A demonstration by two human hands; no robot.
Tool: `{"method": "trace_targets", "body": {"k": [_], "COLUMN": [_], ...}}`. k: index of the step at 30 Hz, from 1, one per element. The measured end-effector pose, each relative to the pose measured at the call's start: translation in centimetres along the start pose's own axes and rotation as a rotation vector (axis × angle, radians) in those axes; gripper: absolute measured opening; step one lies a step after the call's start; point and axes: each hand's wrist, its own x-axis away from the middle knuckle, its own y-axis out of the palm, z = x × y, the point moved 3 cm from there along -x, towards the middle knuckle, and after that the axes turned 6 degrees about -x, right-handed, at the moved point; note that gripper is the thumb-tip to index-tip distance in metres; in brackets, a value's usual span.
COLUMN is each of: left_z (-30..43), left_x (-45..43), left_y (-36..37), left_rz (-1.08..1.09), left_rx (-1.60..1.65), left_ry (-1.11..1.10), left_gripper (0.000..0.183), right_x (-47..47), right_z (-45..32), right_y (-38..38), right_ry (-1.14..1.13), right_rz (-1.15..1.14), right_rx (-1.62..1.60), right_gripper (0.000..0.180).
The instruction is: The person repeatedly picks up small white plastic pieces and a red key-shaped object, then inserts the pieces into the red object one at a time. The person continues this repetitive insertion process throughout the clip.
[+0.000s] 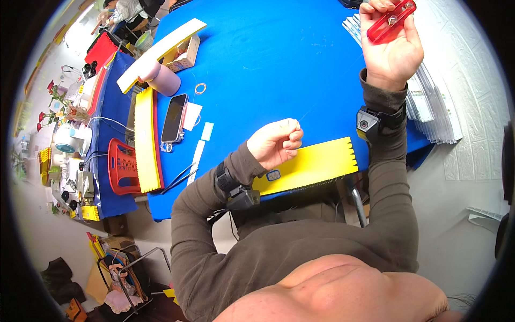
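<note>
My right hand (392, 60) is raised at the far right of the table, palm turned up. Its fingers and thumb hold a red translucent plastic tool (380, 31) with metal fittings. My left hand (277, 141) is closed near the front edge, thumb against the fingers. A fine, pale thread (306, 114) leads from its fingertips toward the upper right and fades from sight. Under and beside this hand lies a yellow board (322, 163) with a notched end. A small blue-rimmed label (273, 175) sits on the board.
Black tweezers (179, 177), a phone (175, 118) and a pink lidded cup (163, 78) occupy the left side of the blue table (257, 68). More yellow notched boards (147, 141) lie there. Clear plastic cases (432, 102) line the right edge. A red chair (122, 167) stands left.
</note>
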Motion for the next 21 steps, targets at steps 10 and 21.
{"method": "trace_targets", "body": {"k": [10,21], "left_z": [6.8,9.6], "left_x": [4.2,6.8], "left_y": [1.8,1.6], "left_rz": [0.616,0.499], "left_rx": [-1.593,-2.026], "left_ry": [0.328,0.246], "left_gripper": [0.012,0.016], "right_x": [3.3,10.6], "right_z": [0.2,-4.0], "right_y": [-4.4,-10.6], "right_ry": [0.392,0.667], "right_rz": [0.097,-0.806], "right_rx": [0.641,2.07], "right_gripper": [0.028,0.021]}}
